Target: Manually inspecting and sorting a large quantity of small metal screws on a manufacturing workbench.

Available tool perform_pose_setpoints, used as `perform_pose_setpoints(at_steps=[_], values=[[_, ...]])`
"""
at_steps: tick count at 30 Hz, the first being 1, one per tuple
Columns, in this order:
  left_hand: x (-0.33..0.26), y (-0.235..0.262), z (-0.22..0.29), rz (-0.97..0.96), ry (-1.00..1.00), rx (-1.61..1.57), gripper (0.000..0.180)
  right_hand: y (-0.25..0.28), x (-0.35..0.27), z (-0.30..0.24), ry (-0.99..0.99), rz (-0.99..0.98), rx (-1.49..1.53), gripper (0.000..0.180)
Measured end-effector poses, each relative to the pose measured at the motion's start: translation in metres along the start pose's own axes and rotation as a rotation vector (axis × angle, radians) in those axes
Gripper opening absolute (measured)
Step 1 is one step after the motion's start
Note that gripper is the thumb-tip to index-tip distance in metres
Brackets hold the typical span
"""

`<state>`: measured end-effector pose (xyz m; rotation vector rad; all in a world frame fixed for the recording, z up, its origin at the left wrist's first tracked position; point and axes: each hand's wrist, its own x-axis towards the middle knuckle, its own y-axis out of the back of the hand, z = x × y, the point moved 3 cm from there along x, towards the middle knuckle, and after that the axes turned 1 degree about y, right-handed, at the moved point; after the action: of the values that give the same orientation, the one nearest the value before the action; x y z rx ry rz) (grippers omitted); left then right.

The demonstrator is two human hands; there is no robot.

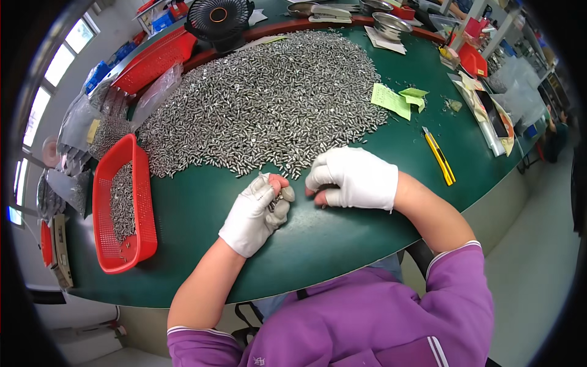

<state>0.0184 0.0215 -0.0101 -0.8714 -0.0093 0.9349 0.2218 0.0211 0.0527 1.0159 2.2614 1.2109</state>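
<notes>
A wide heap of small silvery metal pins (263,98) covers the middle of the green table (202,214). My left hand (254,214), in a white glove with bare fingertips, is turned up at the heap's near edge. Its fingers curl around several metal pins, partly hidden in the palm. Just to the right, my right hand (354,177) wears a similar white glove, palm down. Its fingers and thumb are bent together; whatever lies between them is hidden. The two hands are close but apart.
At left stands a red plastic basket (147,214) with pins inside. A yellow utility knife (439,156) and green paper slips (391,101) lie right of the heap. Behind are a black fan (220,21), another red basket (153,61) and metal bowls (391,25).
</notes>
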Motion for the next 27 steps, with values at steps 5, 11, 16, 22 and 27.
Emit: perform_pose_setpoints(at_steps=[5, 11, 16, 22, 27], values=[[0.0, -0.008, 0.004, 0.07, -0.021, 0.009, 0.015, -0.007, -0.006, -0.003, -0.049, -0.174, -0.027, 0.014], [-0.002, -0.008, 0.005, -0.048, 0.014, 0.09, 0.017, -0.018, 0.001, 0.001, 0.011, -0.019, -0.108, 0.012], [-0.004, -0.015, 0.002, -0.083, 0.067, 0.186, 0.024, -0.021, 0.008, 0.001, 0.242, 0.413, 0.209, 0.016], [-0.005, -0.014, 0.001, 0.003, 0.074, 0.175, 0.018, -0.023, 0.011, -0.005, 0.194, 0.422, 0.239, 0.014], [-0.003, -0.01, -0.001, -0.003, 0.049, 0.132, 0.02, -0.022, 0.016, 0.013, 0.156, 0.523, -0.11, 0.013]])
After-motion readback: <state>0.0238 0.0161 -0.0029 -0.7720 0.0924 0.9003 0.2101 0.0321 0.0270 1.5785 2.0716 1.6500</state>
